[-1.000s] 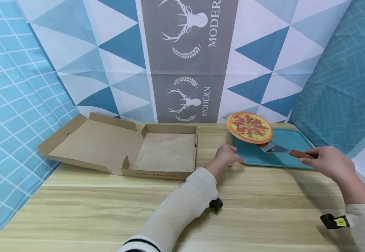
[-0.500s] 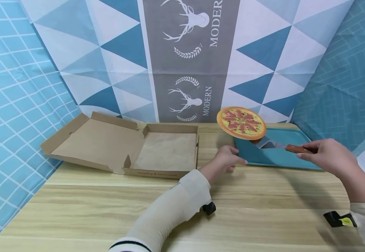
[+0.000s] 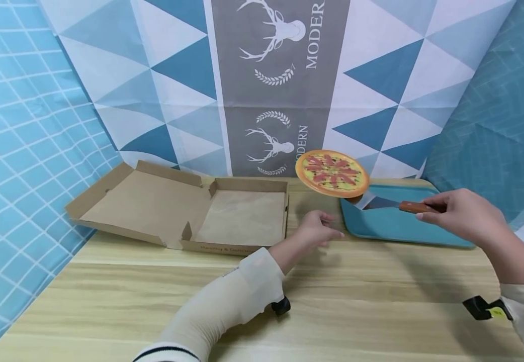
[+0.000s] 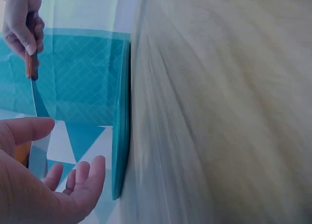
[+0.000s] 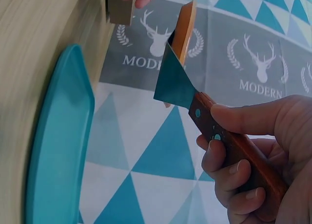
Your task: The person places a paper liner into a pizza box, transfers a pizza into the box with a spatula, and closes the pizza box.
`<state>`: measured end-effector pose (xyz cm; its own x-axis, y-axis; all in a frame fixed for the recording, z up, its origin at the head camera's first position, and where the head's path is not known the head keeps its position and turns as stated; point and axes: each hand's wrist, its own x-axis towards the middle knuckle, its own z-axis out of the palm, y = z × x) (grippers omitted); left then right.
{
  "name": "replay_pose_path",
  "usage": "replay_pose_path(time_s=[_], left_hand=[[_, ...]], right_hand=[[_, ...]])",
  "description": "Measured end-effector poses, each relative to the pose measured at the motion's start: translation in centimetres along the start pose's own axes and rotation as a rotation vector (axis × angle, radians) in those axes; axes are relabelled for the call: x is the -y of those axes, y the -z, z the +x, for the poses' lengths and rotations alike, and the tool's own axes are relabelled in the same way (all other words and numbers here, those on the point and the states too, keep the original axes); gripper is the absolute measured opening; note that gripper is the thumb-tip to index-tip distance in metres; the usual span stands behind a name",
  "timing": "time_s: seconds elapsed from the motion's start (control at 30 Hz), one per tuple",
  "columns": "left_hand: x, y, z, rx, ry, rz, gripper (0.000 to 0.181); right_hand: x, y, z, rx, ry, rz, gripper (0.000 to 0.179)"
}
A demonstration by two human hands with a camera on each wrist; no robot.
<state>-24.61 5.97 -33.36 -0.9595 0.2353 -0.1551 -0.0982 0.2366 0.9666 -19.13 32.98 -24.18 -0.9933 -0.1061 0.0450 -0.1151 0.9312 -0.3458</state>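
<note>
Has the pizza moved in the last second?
Yes. The pizza, riding on the spatula held by the right hand, has gone left, off the tray, toward the box.

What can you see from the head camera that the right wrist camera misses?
Only the head view shows the open pizza box, the pizza's toppings and the left sleeve. Only the right wrist view shows the rivets on the server's wooden handle up close. Both show the right hand, the server blade and the teal tray.
</note>
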Motion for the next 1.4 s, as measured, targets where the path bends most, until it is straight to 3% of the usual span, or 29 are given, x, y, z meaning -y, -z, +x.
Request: replay_pose_path(time_s=[0.3,0.47,1.0,1.23,1.4], left_hand=[[0.7,2.8,-1.7,0.072,-0.172,0.067,0.038],[0.5,4.1,-2.7,0.108,-0.214,0.057,0.036],[0.7,8.2,-5.5,0.131,-0.210,0.144,0.034],[1.5,9.7,-6.7,0.161,-0.167,0.118,0.036],[1.7,10.7,-7.5,0.158,-0.172,0.096,0.036]], right_hand=[[1.7,0.1,0.4,-0.001,0.040,-0.008,0.057],[2.5,-0.1,0.5,-0.004,0.050,-0.001,0.054],[4.9,-0.6,0.8,-0.019,0.110,0.017,0.042],[5.7,-0.9,0.9,-0.008,0.117,0.032,0.039],[6.1,-1.2,0.8,-0.011,0.129,0.044,0.036]])
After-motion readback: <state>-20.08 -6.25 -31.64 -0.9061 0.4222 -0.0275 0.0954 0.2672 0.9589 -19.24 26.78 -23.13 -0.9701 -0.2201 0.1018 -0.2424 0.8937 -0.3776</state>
